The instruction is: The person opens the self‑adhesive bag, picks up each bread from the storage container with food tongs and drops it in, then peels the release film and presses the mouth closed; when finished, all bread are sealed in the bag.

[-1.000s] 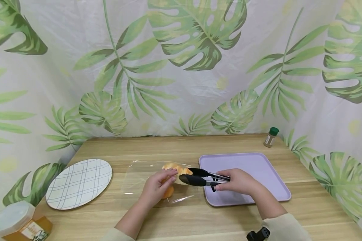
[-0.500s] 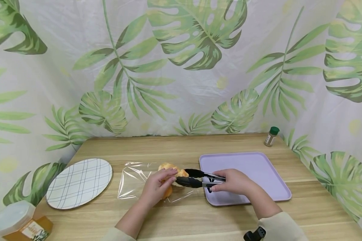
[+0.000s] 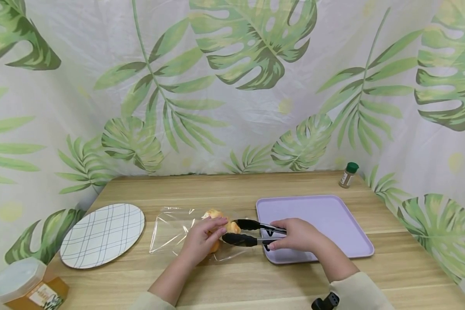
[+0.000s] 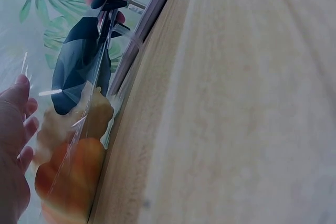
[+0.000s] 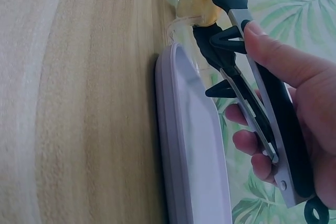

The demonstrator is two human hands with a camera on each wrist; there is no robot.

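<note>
A clear plastic bag (image 3: 170, 232) lies on the wooden table with two breads inside: a pale golden croissant (image 3: 214, 214) and a rounder orange-brown bun (image 4: 71, 179). My left hand (image 3: 203, 239) is at the bag's mouth, over the breads, and seems to hold the thin film between thumb and fingers; the film is hard to see there. My right hand (image 3: 298, 234) grips metal tongs (image 5: 252, 72) by their handles. The tongs' black heads reach into the bag, one on either side of the croissant's right end. Part of both breads is hidden behind my left hand.
A lilac tray (image 3: 348, 232) lies right of the bag, under my right hand. At the left is an oval checked plate (image 3: 102, 237), with a lidded orange tub (image 3: 35, 286) in front. A green-capped spice jar (image 3: 348, 175) stands at the back right.
My right hand has moved left with the tongs, and the croissant has shifted left, further into the bag. The tongs' heads now stand wider apart. My left hand has barely moved.
</note>
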